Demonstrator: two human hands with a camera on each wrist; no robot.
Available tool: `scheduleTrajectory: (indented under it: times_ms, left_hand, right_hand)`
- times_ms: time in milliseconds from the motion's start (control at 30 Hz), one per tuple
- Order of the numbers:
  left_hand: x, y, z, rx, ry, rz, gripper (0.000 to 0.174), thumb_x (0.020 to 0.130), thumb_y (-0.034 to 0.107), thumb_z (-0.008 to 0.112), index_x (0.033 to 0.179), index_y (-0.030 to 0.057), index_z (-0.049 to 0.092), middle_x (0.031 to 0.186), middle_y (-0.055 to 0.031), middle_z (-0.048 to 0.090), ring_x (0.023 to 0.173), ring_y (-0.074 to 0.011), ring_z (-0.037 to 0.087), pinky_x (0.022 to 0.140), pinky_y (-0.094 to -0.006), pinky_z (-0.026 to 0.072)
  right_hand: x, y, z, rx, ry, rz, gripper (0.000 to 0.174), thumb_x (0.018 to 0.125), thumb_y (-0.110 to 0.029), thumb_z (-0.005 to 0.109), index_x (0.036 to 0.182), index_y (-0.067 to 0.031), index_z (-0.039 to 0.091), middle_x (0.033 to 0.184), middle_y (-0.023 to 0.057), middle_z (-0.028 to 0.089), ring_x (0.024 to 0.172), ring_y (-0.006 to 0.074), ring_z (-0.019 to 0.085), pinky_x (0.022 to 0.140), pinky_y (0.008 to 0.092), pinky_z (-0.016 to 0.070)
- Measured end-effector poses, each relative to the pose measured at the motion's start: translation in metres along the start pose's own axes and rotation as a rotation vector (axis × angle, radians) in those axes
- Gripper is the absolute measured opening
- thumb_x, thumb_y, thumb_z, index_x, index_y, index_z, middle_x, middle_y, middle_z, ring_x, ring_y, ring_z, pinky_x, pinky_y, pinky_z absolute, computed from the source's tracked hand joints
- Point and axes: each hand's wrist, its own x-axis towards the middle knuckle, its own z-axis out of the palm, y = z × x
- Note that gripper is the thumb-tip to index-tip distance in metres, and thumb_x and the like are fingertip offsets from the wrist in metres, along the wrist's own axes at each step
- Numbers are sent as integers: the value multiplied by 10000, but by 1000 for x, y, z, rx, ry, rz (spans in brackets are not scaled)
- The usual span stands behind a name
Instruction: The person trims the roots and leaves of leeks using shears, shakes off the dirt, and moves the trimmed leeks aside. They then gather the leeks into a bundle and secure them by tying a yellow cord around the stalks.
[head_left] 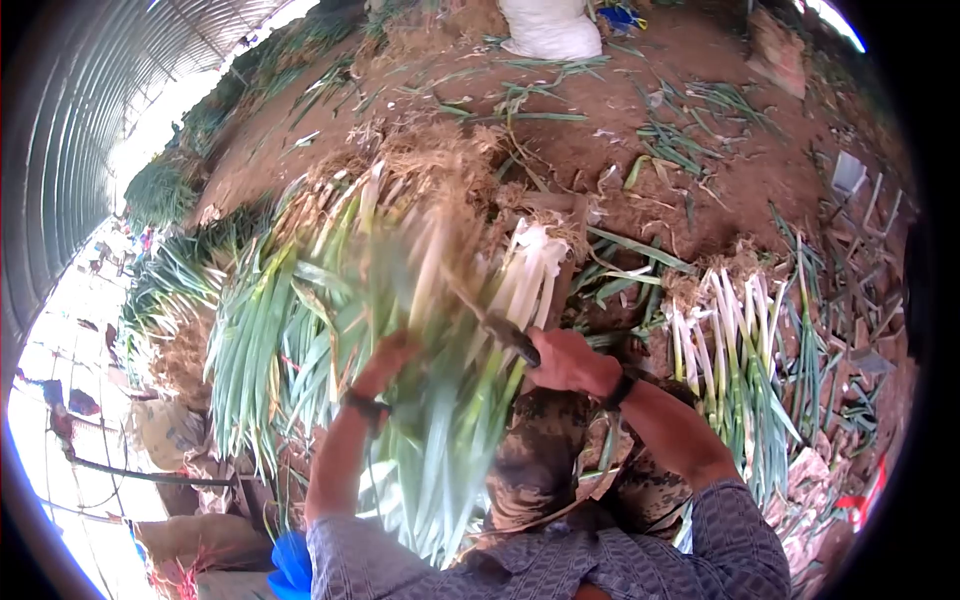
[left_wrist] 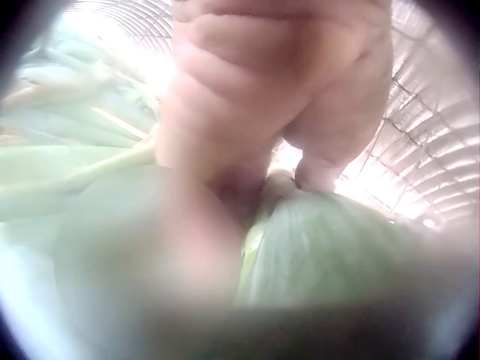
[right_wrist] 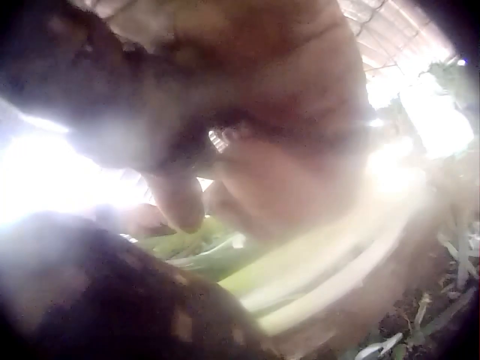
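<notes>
My left hand (head_left: 388, 362) grips a bunch of long green onions (head_left: 432, 268), blurred, with shaggy roots at the far end and leaves hanging toward my lap. In the left wrist view, its fingers (left_wrist: 217, 127) curl round green leaves (left_wrist: 315, 247). Beside it, my right hand (head_left: 572, 362) holds a dark-handled tool (head_left: 512, 340) whose thin, blurred far part points at the stalks. Pale, cleaned green onions (head_left: 530, 265) lie just beyond the right hand. The right wrist view shows its curled fingers (right_wrist: 270, 187) over pale stalks (right_wrist: 315, 277); the tool is hidden there.
Uncleaned green onions (head_left: 250, 350) are heaped to the left. More white-stemmed ones (head_left: 735, 330) lie at the right. Loose leaves (head_left: 680, 145) litter the brown soil (head_left: 560, 110). A white sack (head_left: 550, 28) stands at the back. Camouflage-covered knees (head_left: 535, 450) are below the hands.
</notes>
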Motion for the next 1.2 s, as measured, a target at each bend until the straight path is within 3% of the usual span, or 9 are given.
scheduleTrajectory:
  times_ms: [67, 167, 333, 367, 467, 600, 867, 1033, 1200]
  left_hand:
    - [-9, -15, 3, 12, -40, -8, 327, 879, 200, 681, 1143, 12, 638, 986, -22, 644, 870, -116, 564, 777, -267, 457]
    - [8, -122, -26, -52, -45, 144, 447, 878, 227, 702, 1248, -3, 603, 1045, -21, 642, 963, -120, 561, 852, -272, 448]
    - [-10, -81, -1, 558, 153, 23, 378, 849, 231, 713, 1161, 33, 637, 909, -55, 662, 842, -136, 596, 741, -298, 487]
    - [-3, -116, -9, 603, 188, 307, 356, 823, 224, 719, 1124, 52, 639, 850, -83, 674, 776, -150, 618, 689, -309, 499]
    - [-24, -90, 20, 714, 231, 5, 409, 804, 251, 725, 1147, 53, 625, 904, -114, 698, 816, -199, 657, 716, -341, 515]
    - [-58, -50, 55, 896, 293, 103, 363, 835, 329, 658, 1141, 142, 600, 978, -154, 686, 914, -360, 658, 753, -470, 528]
    - [-61, -53, 58, 953, 323, 123, 343, 828, 286, 658, 1126, 125, 609, 1036, -169, 675, 889, -384, 659, 751, -482, 532]
    - [-63, -50, 62, 915, 337, 177, 375, 776, 260, 682, 1067, 50, 574, 1000, -185, 647, 925, -392, 620, 763, -487, 495]
    - [-64, -48, 64, 880, 383, 89, 423, 752, 253, 724, 1104, 48, 611, 957, -152, 657, 871, -323, 638, 754, -420, 510]
  right_hand:
    - [9, 13, 6, -18, -3, 42, 447, 765, -329, 691, 1016, 8, 540, 795, 245, 654, 782, 442, 647, 713, 506, 515]
    - [16, 20, 5, -19, -54, 107, 450, 768, -337, 689, 1008, 14, 542, 810, 252, 652, 794, 442, 646, 722, 506, 515]
    - [19, 2, 0, -103, -157, 119, 355, 790, -241, 650, 1021, 20, 583, 913, 230, 670, 852, 375, 676, 767, 442, 544]
    - [24, 6, 2, -64, -117, 128, 379, 776, -266, 660, 1007, 22, 577, 884, 242, 663, 831, 400, 665, 755, 465, 535]
    - [31, 12, 10, 18, -67, 130, 423, 745, -313, 679, 973, 27, 569, 832, 263, 650, 795, 446, 643, 734, 509, 518]
    - [34, 7, 10, -14, -159, 144, 391, 736, -292, 669, 954, 21, 580, 848, 257, 654, 814, 429, 649, 744, 499, 516]
    - [50, 19, 18, 40, -28, 142, 340, 736, -260, 641, 916, 23, 588, 835, 258, 652, 816, 439, 645, 735, 493, 514]
    - [56, 13, 19, 55, -154, 162, 305, 708, -241, 631, 862, 20, 588, 835, 263, 651, 828, 436, 646, 746, 486, 514]
    - [42, 1, 0, 28, -163, 184, 368, 743, -275, 651, 956, 20, 596, 891, 247, 666, 849, 406, 662, 766, 466, 521]
